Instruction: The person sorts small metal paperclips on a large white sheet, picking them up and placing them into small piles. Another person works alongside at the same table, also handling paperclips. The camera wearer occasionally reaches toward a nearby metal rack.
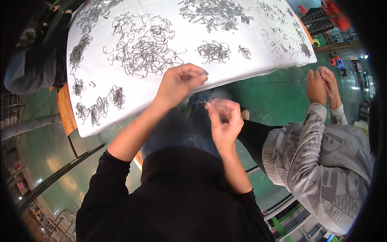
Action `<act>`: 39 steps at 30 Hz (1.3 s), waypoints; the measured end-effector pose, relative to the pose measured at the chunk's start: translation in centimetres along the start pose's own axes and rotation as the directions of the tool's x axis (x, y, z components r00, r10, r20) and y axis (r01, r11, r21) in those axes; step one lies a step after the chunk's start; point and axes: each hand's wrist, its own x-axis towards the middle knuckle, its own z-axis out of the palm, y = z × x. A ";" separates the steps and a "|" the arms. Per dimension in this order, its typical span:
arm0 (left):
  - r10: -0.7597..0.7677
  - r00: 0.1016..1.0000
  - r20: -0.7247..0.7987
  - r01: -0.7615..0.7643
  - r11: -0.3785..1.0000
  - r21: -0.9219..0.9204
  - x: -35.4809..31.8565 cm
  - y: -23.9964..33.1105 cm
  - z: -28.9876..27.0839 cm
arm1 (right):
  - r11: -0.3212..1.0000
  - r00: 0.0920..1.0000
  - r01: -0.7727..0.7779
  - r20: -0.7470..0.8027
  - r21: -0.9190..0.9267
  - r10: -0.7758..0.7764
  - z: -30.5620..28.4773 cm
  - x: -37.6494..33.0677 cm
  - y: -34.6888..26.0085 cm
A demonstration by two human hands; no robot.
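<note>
Over the near edge of the white-covered table point(161, 94), my left hand point(177, 82) is closed in a pinch. A small dark metal piece point(205, 73) shows at its fingertips, too small to tell its exact kind. Lower and to the right, in front of the table edge, my right hand point(226, 119) pinches a thin metal chain point(198, 103) between thumb and forefinger. Its links stretch leftward from the fingertips over my jeans. On the table beyond my left hand lies a wide heap of bent wire hooks point(147, 52), and a smaller pile of hooks point(213, 51) sits to its right.
Short straight metal pieces point(213, 14) are spread at the far side. More hook clusters point(117, 97) lie at the left, and others point(282, 44) at the right. A co-worker in a grey patterned top point(318, 161) sits at my right, both hands point(320, 86) holding a similar chain.
</note>
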 end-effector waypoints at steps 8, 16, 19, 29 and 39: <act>0.022 0.999 -0.028 -0.020 0.999 0.047 -5.3 1.3 1.5 | 0.984 0.988 0.148 -0.033 -0.101 -0.152 0.7 -0.8 -1.0; 0.365 0.927 -0.084 -0.332 0.904 0.271 -6.7 -0.2 1.8 | 0.944 0.978 0.206 0.047 -0.258 -0.201 0.6 -2.0 -0.2; 0.440 0.896 -0.059 -0.403 0.862 0.307 -6.2 -1.8 1.0 | 0.979 0.995 0.099 0.036 -0.176 -0.094 0.2 -1.7 -0.3; 0.424 0.905 0.030 -0.418 0.877 0.235 -3.9 -6.1 -1.9 | 0.941 0.853 0.185 0.522 -0.284 -0.010 11.0 14.8 3.2; 0.451 0.891 0.051 -0.451 0.869 0.202 -3.9 -6.3 -2.4 | 0.480 0.701 0.134 0.426 -0.867 0.572 22.2 23.2 3.9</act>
